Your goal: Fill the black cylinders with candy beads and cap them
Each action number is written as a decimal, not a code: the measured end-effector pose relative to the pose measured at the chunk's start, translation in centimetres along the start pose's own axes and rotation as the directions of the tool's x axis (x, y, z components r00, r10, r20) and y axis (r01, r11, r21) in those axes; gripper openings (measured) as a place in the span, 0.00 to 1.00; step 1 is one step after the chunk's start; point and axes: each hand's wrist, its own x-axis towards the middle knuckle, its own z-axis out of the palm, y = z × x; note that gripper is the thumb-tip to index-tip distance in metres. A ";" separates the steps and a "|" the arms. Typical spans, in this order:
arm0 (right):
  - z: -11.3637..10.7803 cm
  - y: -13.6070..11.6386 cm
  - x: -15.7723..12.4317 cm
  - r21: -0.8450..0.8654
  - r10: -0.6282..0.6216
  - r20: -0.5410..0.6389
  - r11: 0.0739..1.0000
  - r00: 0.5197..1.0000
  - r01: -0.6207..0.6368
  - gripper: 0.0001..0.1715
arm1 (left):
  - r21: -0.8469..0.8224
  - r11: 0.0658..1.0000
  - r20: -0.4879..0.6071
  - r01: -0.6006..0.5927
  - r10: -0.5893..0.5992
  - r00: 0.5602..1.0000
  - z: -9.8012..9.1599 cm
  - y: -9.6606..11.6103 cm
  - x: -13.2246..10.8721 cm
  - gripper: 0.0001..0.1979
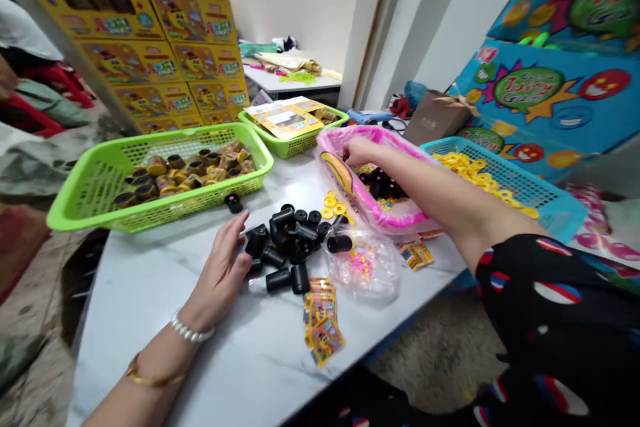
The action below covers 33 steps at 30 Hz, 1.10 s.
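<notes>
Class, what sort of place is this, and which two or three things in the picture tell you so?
Probably a small workshop for assembling or packing toys or sweets: printed yellow boxes stand stacked behind, a large green basket holds many similar pieces, and black tubes lie heaped loose.

"Juicy" across the green label on the blue carton

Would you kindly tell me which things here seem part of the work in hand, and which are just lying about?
Seemingly in use:
- pink basket, right hand reaching in
- black cylinders beside the left hand
- loose yellow rings
- printed wrappers

Apparently just lying about:
- brown paper bag
- blue cartons
- far table's pile
</notes>
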 end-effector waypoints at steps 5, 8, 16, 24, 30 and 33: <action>-3.9 0.3 -4.4 0.090 0.020 -0.228 0.996 0.973 0.000 0.15 | -0.039 0.999 -0.151 -0.022 0.016 0.988 -0.5 0.0 0.1 0.37; -4.3 -1.8 -10.7 0.242 -0.027 -0.388 0.961 0.921 0.130 0.20 | -0.011 0.999 -0.225 -0.052 0.049 0.973 -1.0 0.1 0.2 0.37; 5.0 -14.3 -27.4 0.691 -0.175 -0.495 0.514 0.851 0.508 0.20 | 0.114 0.993 -0.328 -0.040 0.075 0.942 -1.9 6.3 -1.0 0.20; 10.8 -21.0 -28.1 0.687 -0.152 -0.542 0.485 0.826 0.540 0.19 | 0.263 0.964 0.013 0.029 -0.034 0.999 0.8 11.4 -10.7 0.19; 10.6 -20.3 -28.8 0.686 -0.212 -0.515 0.478 0.830 0.548 0.24 | 0.266 0.957 -0.129 0.112 -0.079 0.988 4.2 8.9 -14.5 0.24; 10.8 -18.5 -29.9 0.677 -0.104 -0.516 0.559 0.850 0.479 0.18 | 0.277 0.957 -0.141 0.083 -0.044 0.989 4.5 9.0 -14.1 0.22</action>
